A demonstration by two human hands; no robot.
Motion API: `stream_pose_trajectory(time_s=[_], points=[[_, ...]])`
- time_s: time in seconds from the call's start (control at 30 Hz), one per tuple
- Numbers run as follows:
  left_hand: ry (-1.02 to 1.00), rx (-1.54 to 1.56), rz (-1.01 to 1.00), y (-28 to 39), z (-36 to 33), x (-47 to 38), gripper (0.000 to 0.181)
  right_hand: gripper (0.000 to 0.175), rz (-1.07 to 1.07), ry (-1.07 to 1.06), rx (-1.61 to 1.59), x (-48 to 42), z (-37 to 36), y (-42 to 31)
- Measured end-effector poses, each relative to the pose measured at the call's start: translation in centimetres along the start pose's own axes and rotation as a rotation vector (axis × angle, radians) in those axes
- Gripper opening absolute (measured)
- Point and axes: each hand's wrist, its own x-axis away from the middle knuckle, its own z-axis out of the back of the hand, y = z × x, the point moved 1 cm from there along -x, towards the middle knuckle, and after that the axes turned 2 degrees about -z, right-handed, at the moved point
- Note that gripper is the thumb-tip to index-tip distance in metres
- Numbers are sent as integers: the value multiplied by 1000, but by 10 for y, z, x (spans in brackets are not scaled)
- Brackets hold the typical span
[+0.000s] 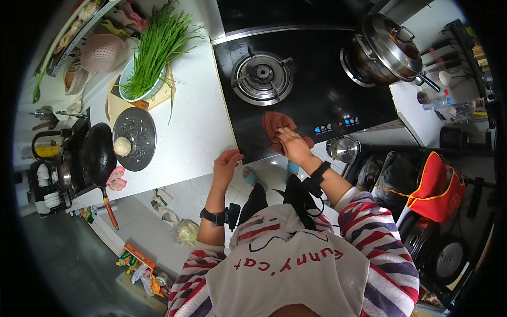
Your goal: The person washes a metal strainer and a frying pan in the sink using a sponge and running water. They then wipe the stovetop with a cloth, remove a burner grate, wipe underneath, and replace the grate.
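Observation:
My right hand [294,146] lies flat on a reddish-brown cloth [276,123], pressed on the front part of the black glass gas cooktop [313,95]. Near the cooktop's front left corner is my left hand [227,163], at the edge of the white counter [190,138], its fingers bent and close together; whether it pinches something small is unclear. The left burner [262,72] stands bare behind the cloth. On the right burner sits a lidded steel pot [386,51]. Lit touch controls [323,128] show to the right of the cloth.
On the left counter are a bowl [152,93] of green chives on a cutting board [168,89], a dark round plate [138,154] with a dough ball [122,146], a wok [97,154] and a pink cloth [116,179]. A steel pot [344,149] stands below the cooktop's front edge.

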Motion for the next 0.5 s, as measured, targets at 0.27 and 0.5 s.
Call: stream_pose_trajectory(time_s=[0.27,0.5], points=[[-17,10,-20,1,16,-10,23,31,-471,283,-1050,-8,54,45],[-29,-3,-55,-2,21,-12,24,57,-479,199,290,6,13,8]])
